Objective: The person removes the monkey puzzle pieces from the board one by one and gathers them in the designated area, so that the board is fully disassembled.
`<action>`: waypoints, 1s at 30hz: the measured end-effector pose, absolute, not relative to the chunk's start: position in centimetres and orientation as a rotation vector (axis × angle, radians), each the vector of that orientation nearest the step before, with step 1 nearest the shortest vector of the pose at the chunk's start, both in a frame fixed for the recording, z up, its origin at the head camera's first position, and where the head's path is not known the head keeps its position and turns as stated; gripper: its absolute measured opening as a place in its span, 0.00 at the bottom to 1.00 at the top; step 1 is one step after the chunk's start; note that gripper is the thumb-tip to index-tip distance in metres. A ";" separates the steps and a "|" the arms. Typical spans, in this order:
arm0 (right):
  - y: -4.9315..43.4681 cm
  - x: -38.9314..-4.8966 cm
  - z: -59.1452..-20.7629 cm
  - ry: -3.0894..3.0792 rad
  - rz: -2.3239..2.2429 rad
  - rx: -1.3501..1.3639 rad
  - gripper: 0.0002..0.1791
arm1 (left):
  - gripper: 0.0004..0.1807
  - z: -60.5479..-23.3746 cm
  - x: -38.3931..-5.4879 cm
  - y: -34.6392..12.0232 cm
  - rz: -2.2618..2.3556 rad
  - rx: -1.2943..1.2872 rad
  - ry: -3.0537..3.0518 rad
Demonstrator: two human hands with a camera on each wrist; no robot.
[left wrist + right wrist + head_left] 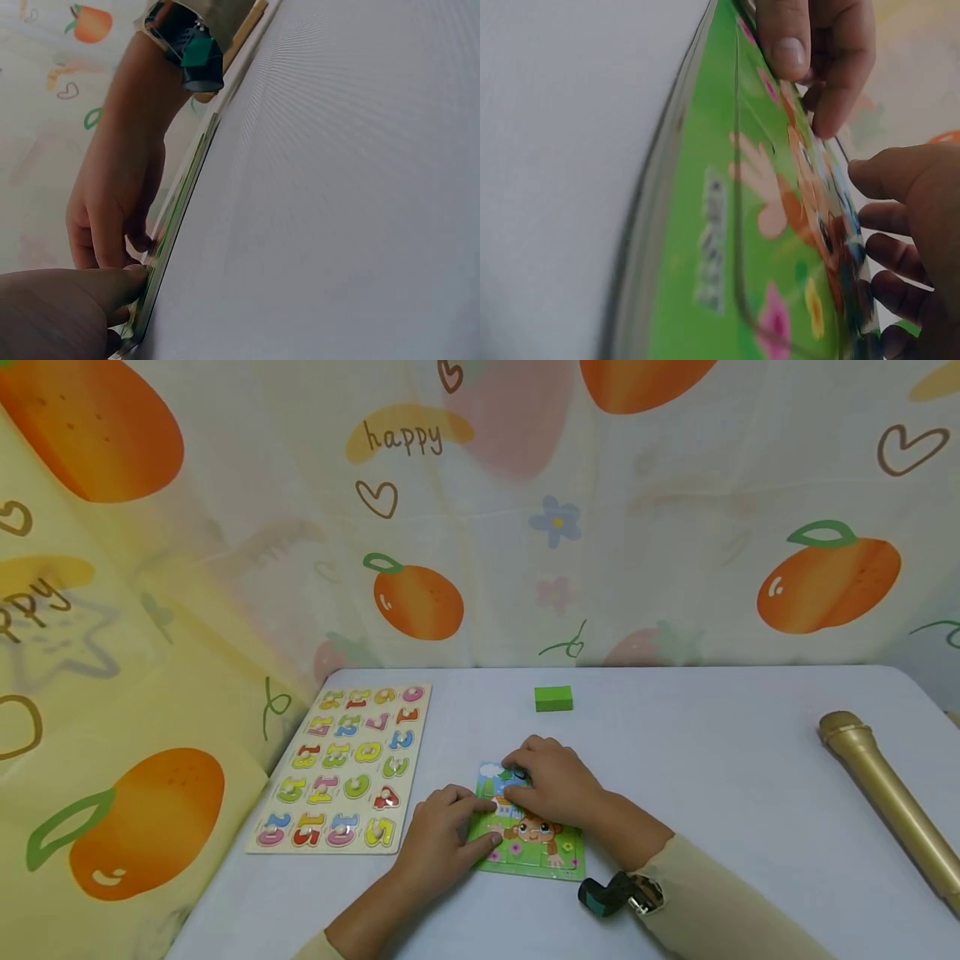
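A small jigsaw puzzle (532,857) with a cartoon monkey on a green ground lies flat on the white table. My left hand (442,831) is at its left side, thumb and forefinger reaching onto the picture. Over the upper part is my right hand (558,781), its thumb and fingertips on the picture and hiding some of it. Seen close in the right wrist view, the puzzle (705,225) has a layered edge, and the right fingers (900,255) spread along its far side. In the left wrist view the left thumb (124,285) touches the puzzle's edge.
To the left lies a number board (345,777) with colourful knobbed digits. A green block (553,698) sits behind the puzzle, and a gold microphone (888,802) lies at the right. A printed cloth (495,527) hangs behind the table (720,760). A small device (615,895) is on my right wrist.
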State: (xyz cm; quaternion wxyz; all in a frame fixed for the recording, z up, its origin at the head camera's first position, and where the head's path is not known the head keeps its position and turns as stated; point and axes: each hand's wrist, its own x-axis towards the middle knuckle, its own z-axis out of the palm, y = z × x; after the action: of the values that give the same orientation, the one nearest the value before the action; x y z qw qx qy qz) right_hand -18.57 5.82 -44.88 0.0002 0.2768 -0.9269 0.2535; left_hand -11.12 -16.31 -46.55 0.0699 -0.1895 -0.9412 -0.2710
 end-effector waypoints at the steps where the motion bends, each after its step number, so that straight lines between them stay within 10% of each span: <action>1: 5.7 -18.6 -44.9 -2.911 0.806 0.878 0.21 | 0.19 -46.6 -11.1 -16.3 -0.819 -0.569 -2.831; 30: 4.7 -19.2 -44.4 -3.021 0.908 0.869 0.17 | 0.18 -46.2 -11.1 -16.3 -0.909 -0.541 -2.845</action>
State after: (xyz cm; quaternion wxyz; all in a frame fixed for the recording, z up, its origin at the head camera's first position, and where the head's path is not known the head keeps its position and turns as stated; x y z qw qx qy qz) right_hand -19.22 4.70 -44.44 -0.0651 0.2650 -0.9213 0.2770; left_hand -11.09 -16.30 -46.18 0.0533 -0.1779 -0.9360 -0.2990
